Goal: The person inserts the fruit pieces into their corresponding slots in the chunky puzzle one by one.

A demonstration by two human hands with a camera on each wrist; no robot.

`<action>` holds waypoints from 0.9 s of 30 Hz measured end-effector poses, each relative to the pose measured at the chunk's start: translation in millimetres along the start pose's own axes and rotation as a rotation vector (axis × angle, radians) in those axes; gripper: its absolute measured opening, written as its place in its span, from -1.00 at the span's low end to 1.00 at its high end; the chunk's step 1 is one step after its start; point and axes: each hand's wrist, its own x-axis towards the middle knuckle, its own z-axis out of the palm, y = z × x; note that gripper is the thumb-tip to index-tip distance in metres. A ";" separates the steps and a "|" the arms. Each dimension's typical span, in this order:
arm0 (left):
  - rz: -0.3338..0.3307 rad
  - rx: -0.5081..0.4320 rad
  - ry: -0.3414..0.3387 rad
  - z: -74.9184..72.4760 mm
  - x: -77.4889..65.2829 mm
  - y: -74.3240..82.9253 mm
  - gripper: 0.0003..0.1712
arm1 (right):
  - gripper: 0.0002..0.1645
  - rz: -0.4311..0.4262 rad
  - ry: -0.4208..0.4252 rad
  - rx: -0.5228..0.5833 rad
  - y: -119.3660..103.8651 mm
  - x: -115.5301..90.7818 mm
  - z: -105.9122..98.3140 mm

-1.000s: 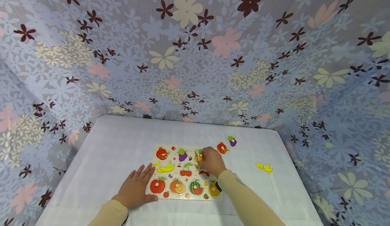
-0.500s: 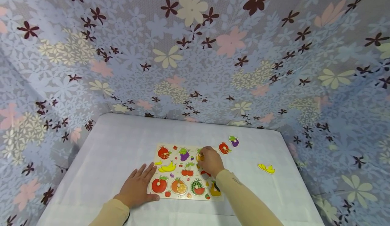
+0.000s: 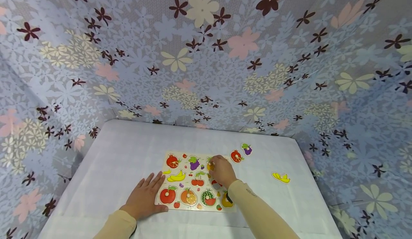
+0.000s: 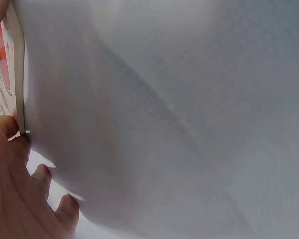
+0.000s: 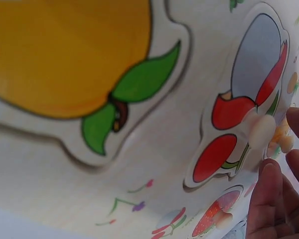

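Note:
My left hand (image 3: 146,196) rests with spread, straight fingers at the left edge of a wooden fruit puzzle board (image 3: 180,208); its thumb lies along the front edge. The left wrist view shows that hand's fingertips (image 4: 67,206) on the white cloth beside the board's side. Over the board's back right corner, my right hand (image 3: 222,170) pinches the small knob of a yellow-orange fruit piece (image 3: 210,166), mostly hidden by the fingers. In the right wrist view the thumb and a finger (image 5: 269,194) are at the knob. A red fruit piece (image 5: 226,112) with a white knob lies nearer.
Loose pomegranate (image 3: 236,156), grape (image 3: 246,149) and banana (image 3: 281,177) pieces lie right of the board. Apple (image 3: 167,195), orange (image 3: 188,197), watermelon (image 3: 208,198) and pear (image 3: 227,200) pieces sit along its front row. A floral curtain (image 3: 206,71) stands behind the table.
The yellow-orange piece has shifted slightly left onto its matching picture, with the right hand. The left hand has stayed in place; the head view has shifted slightly.

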 end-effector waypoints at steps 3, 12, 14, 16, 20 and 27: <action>0.002 0.004 0.006 0.4 0.2 -0.3 0.32 | -0.66 -0.005 -0.002 -0.007 0.0 0.1 0.0; -0.003 -0.007 -0.010 -2.6 0.2 1.9 0.31 | -0.63 -0.007 -0.015 -0.003 -0.6 -1.3 -2.5; 0.000 -0.009 -0.011 -3.2 0.1 2.2 0.31 | -0.64 -0.003 -0.017 0.000 -0.8 -1.4 -3.1; 0.003 -0.010 -0.011 -4.3 -0.2 2.5 0.31 | -0.64 0.012 -0.025 0.001 -0.3 -0.7 -3.3; 0.001 -0.019 -0.012 -5.6 -0.7 3.2 0.30 | -0.63 0.037 -0.035 0.024 1.3 0.4 -4.4; -0.007 -0.023 -0.025 -6.0 -1.0 4.1 0.30 | -0.62 0.018 -0.006 0.028 10.4 0.2 -7.4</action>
